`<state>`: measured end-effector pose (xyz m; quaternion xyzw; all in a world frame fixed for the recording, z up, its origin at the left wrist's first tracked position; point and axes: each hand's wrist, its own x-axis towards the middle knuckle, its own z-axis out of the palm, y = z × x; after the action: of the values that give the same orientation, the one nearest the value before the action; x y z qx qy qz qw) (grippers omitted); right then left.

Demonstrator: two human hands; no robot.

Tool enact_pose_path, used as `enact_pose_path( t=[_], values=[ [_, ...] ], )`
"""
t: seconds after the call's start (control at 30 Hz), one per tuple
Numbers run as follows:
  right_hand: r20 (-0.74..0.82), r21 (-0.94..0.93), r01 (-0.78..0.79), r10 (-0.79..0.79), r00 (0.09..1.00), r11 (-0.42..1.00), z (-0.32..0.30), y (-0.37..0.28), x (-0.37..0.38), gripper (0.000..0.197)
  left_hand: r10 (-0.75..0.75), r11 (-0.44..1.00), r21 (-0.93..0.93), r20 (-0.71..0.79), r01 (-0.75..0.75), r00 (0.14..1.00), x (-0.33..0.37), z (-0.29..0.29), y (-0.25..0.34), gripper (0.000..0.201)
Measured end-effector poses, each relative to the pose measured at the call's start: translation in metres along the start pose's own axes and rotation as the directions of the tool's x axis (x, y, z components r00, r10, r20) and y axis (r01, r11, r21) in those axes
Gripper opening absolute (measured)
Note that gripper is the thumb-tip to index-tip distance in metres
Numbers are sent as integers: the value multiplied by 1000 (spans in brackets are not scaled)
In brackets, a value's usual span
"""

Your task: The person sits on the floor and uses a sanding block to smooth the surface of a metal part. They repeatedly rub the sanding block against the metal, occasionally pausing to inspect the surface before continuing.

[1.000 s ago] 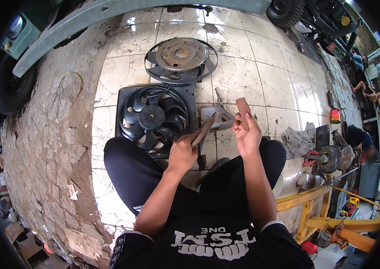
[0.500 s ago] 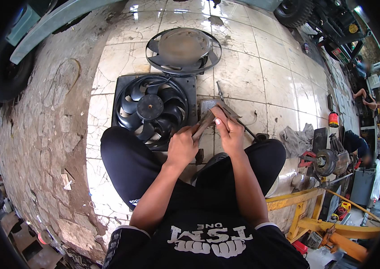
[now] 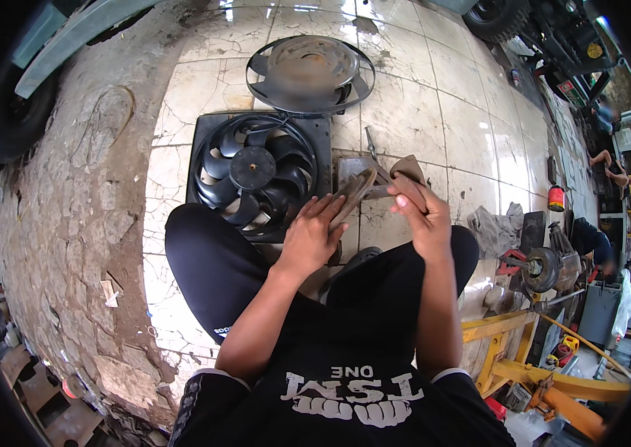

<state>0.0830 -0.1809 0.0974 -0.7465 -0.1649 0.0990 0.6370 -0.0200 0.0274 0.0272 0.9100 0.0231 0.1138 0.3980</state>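
In front of my lap, my left hand [image 3: 311, 231] grips a narrow, worn grey-brown piece [image 3: 355, 195] with a curved edge; I cannot make out its exact kind. My right hand [image 3: 427, 222] is closed on a brown folded sheet that looks like sandpaper [image 3: 410, 186], just right of that piece and apart from it. Beyond both hands, a flat grey metal block [image 3: 351, 168] lies on the tiles, partly hidden by the held piece. A thin metal tool [image 3: 370, 141] lies behind it.
A black radiator fan [image 3: 253, 168] lies by my left knee. Past it sits a round fan ring with a rusty disc [image 3: 314, 67]. On the right are a grey rag [image 3: 495, 229], a red can [image 3: 556, 198], a hub-like part [image 3: 540, 270] and a yellow metal frame [image 3: 500, 339].
My right hand has moved right with the brown sheet, away from the piece in my left hand. My left hand's fingers have straightened along the piece.
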Motion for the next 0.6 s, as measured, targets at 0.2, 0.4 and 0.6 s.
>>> enact_pose_path(
  t=[0.2,0.4,0.6],
  values=[
    [-91,-130,-150,139,986,980,-28,10,25,31,-128,985,-100,116,140,985,1,1,11,50],
    [-265,-88,-259,228,937,962,-1,47,28,33,-190,974,-107,112,202,975,6,-4,11,47],
    [-97,-475,1,-54,994,880,20,49,15,34,-209,972,-92,91,217,974,7,-7,14,44]
  ],
)
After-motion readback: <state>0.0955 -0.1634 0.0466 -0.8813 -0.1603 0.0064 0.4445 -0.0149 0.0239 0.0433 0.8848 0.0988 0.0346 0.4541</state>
